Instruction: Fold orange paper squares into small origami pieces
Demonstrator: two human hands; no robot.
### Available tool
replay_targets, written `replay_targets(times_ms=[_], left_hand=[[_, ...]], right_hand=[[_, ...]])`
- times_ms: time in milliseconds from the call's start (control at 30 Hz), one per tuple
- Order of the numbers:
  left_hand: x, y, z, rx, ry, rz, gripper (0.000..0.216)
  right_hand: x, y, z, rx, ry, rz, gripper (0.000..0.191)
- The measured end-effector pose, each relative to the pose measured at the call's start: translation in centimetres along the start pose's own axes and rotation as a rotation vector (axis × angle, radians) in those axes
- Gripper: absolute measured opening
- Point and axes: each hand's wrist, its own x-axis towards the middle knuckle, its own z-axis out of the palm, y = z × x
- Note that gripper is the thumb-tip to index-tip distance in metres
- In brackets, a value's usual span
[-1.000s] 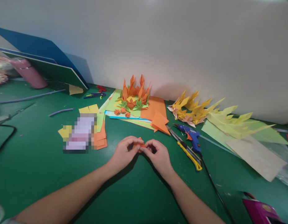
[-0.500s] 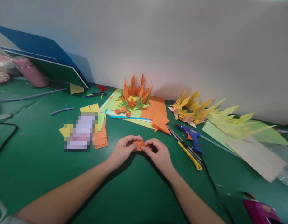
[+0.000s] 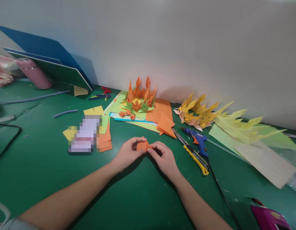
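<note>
A small folded orange paper piece [image 3: 142,146] sits between my two hands, just above the green table [image 3: 42,166]. My left hand [image 3: 127,154] pinches its left side with curled fingers. My right hand [image 3: 163,157] pinches its right edge, fingers closed. Behind them lies an orange folded triangle [image 3: 165,125] on a stack of coloured sheets [image 3: 148,113], topped by orange paper flowers [image 3: 140,94].
A yellow utility knife [image 3: 194,155] and a blue glue gun [image 3: 198,140] with a black cord lie right of my hands. Yellow paper flowers [image 3: 200,111] and pale sheets [image 3: 265,159] lie further right. Orange and yellow squares [image 3: 103,140] lie left; boards [image 3: 49,64] lean on the wall.
The orange piece shows more between my fingers now, raised and turned a little. Both hands stay in about the same place.
</note>
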Motion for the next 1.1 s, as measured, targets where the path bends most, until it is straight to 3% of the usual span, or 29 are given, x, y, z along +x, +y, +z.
replay_targets(times_ms=[267,500,600,1100], left_hand=[[0.1,-0.6,0.0,0.072,0.004,0.055,0.029],[-0.6,-0.5,0.1,0.502,0.024,0.407,0.03],[-0.8,-0.1,0.1,0.607,0.005,0.488,0.032],[-0.7,0.0,0.1,0.58,-0.017,0.467,0.017]], right_hand=[[-0.1,0.0,0.1,-0.037,-0.028,-0.008,0.01],[-0.2,-0.1,0.3,-0.108,-0.035,0.003,0.009],[-0.3,-0.2,0.4,-0.14,-0.026,-0.012,0.01],[-0.6,-0.2,0.5,-0.305,-0.047,-0.148,0.014]])
